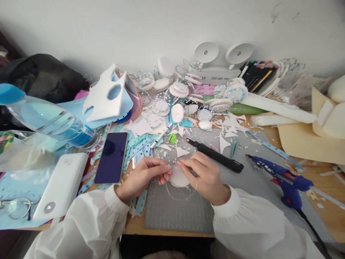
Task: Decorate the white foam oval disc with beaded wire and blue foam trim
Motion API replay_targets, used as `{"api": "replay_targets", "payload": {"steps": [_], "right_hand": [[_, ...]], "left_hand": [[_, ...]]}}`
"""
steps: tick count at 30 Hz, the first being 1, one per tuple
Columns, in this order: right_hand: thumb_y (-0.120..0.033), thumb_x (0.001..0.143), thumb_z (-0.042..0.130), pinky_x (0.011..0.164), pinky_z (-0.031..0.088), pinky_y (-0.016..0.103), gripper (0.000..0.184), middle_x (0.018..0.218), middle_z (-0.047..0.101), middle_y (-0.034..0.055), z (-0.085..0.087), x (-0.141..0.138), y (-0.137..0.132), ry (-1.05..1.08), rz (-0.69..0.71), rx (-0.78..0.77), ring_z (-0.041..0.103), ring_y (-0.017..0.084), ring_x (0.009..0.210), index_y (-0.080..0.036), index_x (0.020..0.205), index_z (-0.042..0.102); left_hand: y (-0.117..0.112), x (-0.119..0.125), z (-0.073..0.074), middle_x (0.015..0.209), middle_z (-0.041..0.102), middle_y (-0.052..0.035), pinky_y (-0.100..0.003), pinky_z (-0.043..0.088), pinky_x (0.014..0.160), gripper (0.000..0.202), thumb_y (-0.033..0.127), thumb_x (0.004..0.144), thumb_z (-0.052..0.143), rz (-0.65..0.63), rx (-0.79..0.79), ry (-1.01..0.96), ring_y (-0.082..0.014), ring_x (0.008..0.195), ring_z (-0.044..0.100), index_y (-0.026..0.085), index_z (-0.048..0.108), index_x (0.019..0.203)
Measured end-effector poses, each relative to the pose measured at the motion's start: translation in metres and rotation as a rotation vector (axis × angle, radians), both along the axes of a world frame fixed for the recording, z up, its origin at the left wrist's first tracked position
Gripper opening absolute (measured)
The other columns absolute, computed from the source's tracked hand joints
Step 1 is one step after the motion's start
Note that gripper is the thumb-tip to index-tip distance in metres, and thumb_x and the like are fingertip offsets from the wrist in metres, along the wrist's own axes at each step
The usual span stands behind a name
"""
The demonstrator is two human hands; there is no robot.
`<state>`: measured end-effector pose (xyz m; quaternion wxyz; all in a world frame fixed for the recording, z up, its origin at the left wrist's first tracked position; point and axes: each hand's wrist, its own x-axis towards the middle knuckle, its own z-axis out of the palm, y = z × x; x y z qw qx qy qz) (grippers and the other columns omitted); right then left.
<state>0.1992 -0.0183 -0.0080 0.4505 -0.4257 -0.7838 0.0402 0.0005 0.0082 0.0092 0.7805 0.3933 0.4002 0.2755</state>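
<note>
Both hands meet over a grey cutting mat [175,212] at the desk's front edge. My left hand [145,176] is closed in a pinch on a thin clear strand. My right hand [206,176] is closed too, pinching the same strand from the other side and resting on a round white foam disc [178,177]. The strand loops down below the disc [172,194]. White sleeves cover both forearms.
A black craft knife [215,155] lies just beyond my right hand, and a blue glue gun [283,178] is at the right. A dark phone [111,157], a white power bank [60,185] and a water bottle [48,118] lie left. Foam discs, paper scraps and markers crowd the back.
</note>
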Motion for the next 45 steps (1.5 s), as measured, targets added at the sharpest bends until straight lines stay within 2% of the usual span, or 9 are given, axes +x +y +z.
{"api": "replay_targets", "payload": {"steps": [8,13,19,28,37,45], "right_hand": [[-0.01,0.09,0.061,0.06,0.046,0.029,0.009,0.068,0.056,0.0028,-0.0006,0.0023,0.0012,-0.02,0.009,-0.014,0.052,0.015,0.064,-0.017,0.085,0.064],[-0.013,0.092,0.058,0.063,0.046,0.029,0.009,0.07,0.057,0.0028,0.0033,0.0045,0.0041,-0.036,0.046,-0.101,0.054,0.015,0.067,-0.016,0.086,0.064],[-0.021,0.093,0.059,0.069,0.046,0.032,0.006,0.078,0.061,0.005,0.0058,0.0058,0.0044,-0.129,0.109,-0.142,0.057,0.018,0.074,-0.016,0.095,0.063],[-0.017,0.093,0.058,0.061,0.042,0.031,0.014,0.066,0.058,0.0019,0.0044,0.0039,0.0037,-0.092,0.087,-0.055,0.049,0.016,0.063,-0.018,0.08,0.063],[-0.016,0.092,0.059,0.06,0.046,0.032,0.012,0.066,0.063,0.0024,0.0045,0.0046,0.0033,-0.042,0.082,-0.02,0.053,0.016,0.062,-0.019,0.085,0.068],[-0.015,0.09,0.063,0.063,0.047,0.033,0.008,0.069,0.065,0.0024,-0.0027,0.0034,0.005,0.028,0.084,-0.062,0.054,0.015,0.063,-0.019,0.084,0.066]], "left_hand": [[-0.0007,-0.0013,0.0007,0.062,0.071,-0.0038,-0.015,0.046,0.05,0.022,0.032,0.076,0.079,-0.006,-0.004,0.0,-0.0067,0.05,0.06,0.01,0.077,0.073],[-0.0003,-0.0024,0.003,0.062,0.071,-0.0032,-0.016,0.048,0.052,0.023,0.032,0.08,0.075,0.014,0.073,-0.003,-0.0066,0.051,0.059,0.01,0.077,0.076],[-0.0006,-0.0026,-0.0005,0.066,0.071,-0.0035,-0.016,0.048,0.055,0.023,0.033,0.083,0.073,-0.046,0.149,0.036,-0.0073,0.054,0.06,0.01,0.076,0.08],[-0.0035,-0.0007,0.0004,0.064,0.071,-0.005,-0.018,0.047,0.053,0.027,0.035,0.079,0.077,-0.034,0.018,-0.025,-0.0085,0.053,0.06,0.008,0.076,0.081],[-0.0048,0.0002,-0.0025,0.069,0.074,-0.0073,-0.02,0.052,0.057,0.027,0.035,0.078,0.078,-0.058,-0.042,-0.031,-0.0102,0.056,0.064,0.008,0.076,0.081],[-0.0064,0.0023,-0.0035,0.07,0.075,-0.0071,-0.02,0.053,0.057,0.029,0.037,0.077,0.079,-0.035,-0.038,-0.007,-0.0107,0.057,0.065,0.009,0.076,0.082]]}}
